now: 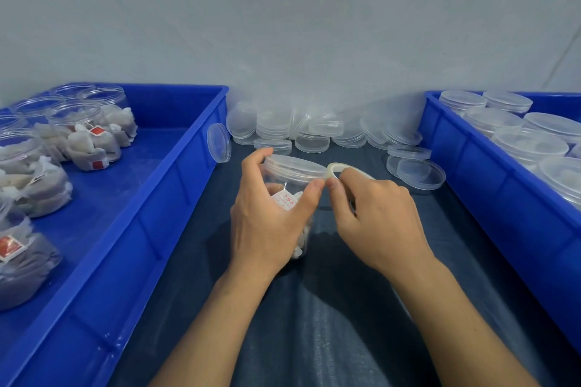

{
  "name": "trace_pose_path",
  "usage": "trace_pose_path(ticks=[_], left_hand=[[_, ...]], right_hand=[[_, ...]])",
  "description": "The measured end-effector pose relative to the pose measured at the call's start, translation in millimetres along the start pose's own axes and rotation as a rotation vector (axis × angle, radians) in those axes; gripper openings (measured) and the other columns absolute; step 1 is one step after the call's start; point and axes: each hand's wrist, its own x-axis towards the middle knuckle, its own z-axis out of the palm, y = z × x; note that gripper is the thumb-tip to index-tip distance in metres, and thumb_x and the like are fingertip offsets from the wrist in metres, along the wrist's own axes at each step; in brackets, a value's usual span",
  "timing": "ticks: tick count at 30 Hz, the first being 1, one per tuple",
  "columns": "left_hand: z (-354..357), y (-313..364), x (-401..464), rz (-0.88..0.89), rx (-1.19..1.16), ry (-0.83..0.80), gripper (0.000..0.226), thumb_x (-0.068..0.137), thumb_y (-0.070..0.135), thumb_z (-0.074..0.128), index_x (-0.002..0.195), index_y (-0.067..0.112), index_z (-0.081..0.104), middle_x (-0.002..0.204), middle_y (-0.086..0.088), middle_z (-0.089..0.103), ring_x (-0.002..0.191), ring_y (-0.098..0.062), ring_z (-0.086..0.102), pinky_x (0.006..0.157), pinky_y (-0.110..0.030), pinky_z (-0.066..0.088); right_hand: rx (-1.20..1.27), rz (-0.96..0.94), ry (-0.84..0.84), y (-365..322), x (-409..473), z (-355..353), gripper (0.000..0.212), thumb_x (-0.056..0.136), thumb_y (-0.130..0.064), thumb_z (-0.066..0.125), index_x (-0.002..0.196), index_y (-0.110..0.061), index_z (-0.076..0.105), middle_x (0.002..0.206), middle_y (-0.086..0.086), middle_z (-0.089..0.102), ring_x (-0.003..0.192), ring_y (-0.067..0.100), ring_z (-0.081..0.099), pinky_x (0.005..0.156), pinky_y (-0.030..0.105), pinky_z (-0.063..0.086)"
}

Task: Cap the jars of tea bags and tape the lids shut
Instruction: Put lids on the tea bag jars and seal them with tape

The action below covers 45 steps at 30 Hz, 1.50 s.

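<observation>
A clear jar of tea bags [290, 188] stands on the dark cloth in the middle, with a clear lid [295, 165] on its top. My left hand [267, 214] grips the jar from the left, fingers behind it and thumb at the front near the lid's rim. My right hand [374, 214] holds a roll of clear tape [338, 170] just right of the lid, its thumb touching my left thumb at the rim.
A blue tray [151, 207] on the left holds several uncapped jars of tea bags [85, 135]. A blue tray [465, 154] on the right holds several capped jars [531, 141]. Loose clear lids [314, 132] are piled against the wall behind the jar.
</observation>
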Motion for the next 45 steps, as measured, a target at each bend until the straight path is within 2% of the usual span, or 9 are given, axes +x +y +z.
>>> trace_pose_path(ticks=[8, 13, 19, 24, 26, 29, 33, 38, 45], left_hand=[[-3, 2, -1, -0.021, -0.008, -0.033, 0.077, 0.072, 0.076, 0.065, 0.138, 0.046, 0.039, 0.125, 0.018, 0.068, 0.11, 0.005, 0.065, 0.094, -0.03, 0.054], [-4, 5, -2, -0.03, -0.006, -0.058, 0.096, 0.067, 0.081, 0.069, 0.145, 0.043, 0.028, 0.131, 0.03, 0.057, 0.117, 0.013, 0.056, 0.091, -0.014, 0.046], [-6, 8, 0, 0.026, 0.106, 0.031, 0.087, 0.072, 0.076, 0.074, 0.139, 0.026, 0.05, 0.129, 0.016, 0.059, 0.121, -0.008, 0.057, 0.101, -0.038, 0.052], [-5, 8, -2, 0.019, 0.128, 0.02, 0.091, 0.085, 0.068, 0.066, 0.159, 0.024, 0.037, 0.151, 0.009, 0.052, 0.125, 0.004, 0.047, 0.09, 0.001, 0.035], [-6, 7, 0, 0.009, 0.119, 0.014, 0.092, 0.086, 0.069, 0.062, 0.162, 0.027, 0.03, 0.156, 0.009, 0.05, 0.123, 0.009, 0.044, 0.086, 0.006, 0.029], [-8, 5, 3, 0.004, 0.101, 0.02, 0.096, 0.082, 0.072, 0.054, 0.162, 0.026, 0.029, 0.155, 0.007, 0.051, 0.116, 0.014, 0.043, 0.086, 0.01, 0.026], [-8, 2, 4, 0.03, 0.13, 0.015, 0.099, 0.084, 0.072, 0.052, 0.164, 0.02, 0.027, 0.163, 0.002, 0.043, 0.13, 0.008, 0.038, 0.088, 0.012, 0.021], [-5, -1, 4, 0.059, 0.11, -0.006, 0.101, 0.083, 0.073, 0.053, 0.165, 0.022, 0.027, 0.161, 0.002, 0.044, 0.112, 0.042, 0.021, 0.086, 0.013, 0.021], [-4, -2, 4, 0.062, 0.069, 0.001, 0.101, 0.08, 0.075, 0.054, 0.164, 0.025, 0.03, 0.148, 0.016, 0.045, 0.111, 0.042, 0.028, 0.086, 0.01, 0.026]], right_hand=[[0.058, 0.047, -0.021, -1, -1, 2, 0.043, 0.104, -0.048, 0.039, 0.078, -0.016, 0.048, 0.054, 0.002, 0.042, 0.058, 0.033, 0.045, 0.057, 0.042, 0.044], [0.047, 0.063, -0.01, -2, -2, 2, 0.043, 0.103, -0.046, 0.042, 0.069, -0.018, 0.035, 0.052, -0.001, 0.039, 0.056, 0.034, 0.045, 0.056, 0.04, 0.04], [0.043, 0.059, 0.007, -3, -3, 3, 0.044, 0.104, -0.046, 0.04, 0.07, -0.019, 0.037, 0.053, -0.002, 0.042, 0.056, 0.032, 0.047, 0.055, 0.039, 0.037], [0.089, -0.012, -0.006, -2, -3, 6, 0.039, 0.107, -0.042, 0.04, 0.076, -0.019, 0.035, 0.058, 0.0, 0.046, 0.059, 0.027, 0.046, 0.055, 0.039, 0.034], [0.116, -0.069, -0.004, -2, -3, 5, 0.041, 0.109, -0.035, 0.046, 0.073, -0.021, 0.033, 0.054, -0.002, 0.039, 0.056, 0.027, 0.042, 0.056, 0.033, 0.027], [0.109, -0.118, 0.049, -5, -2, 5, 0.045, 0.108, -0.03, 0.052, 0.068, -0.021, 0.033, 0.05, -0.005, 0.026, 0.051, 0.029, 0.034, 0.065, 0.036, 0.03], [0.13, -0.077, 0.105, -6, -1, 7, 0.05, 0.103, -0.036, 0.053, 0.062, -0.014, 0.035, 0.048, -0.002, 0.028, 0.05, 0.034, 0.03, 0.073, 0.043, 0.042], [0.123, -0.011, 0.098, -2, 0, 5, 0.056, 0.1, -0.03, 0.063, 0.058, -0.012, 0.031, 0.047, 0.002, 0.025, 0.05, 0.036, 0.031, 0.059, 0.028, 0.022], [0.128, 0.06, 0.047, -2, 1, 3, 0.056, 0.096, -0.038, 0.062, 0.058, -0.014, 0.03, 0.045, 0.001, 0.027, 0.054, 0.037, 0.039, 0.057, 0.028, 0.02]])
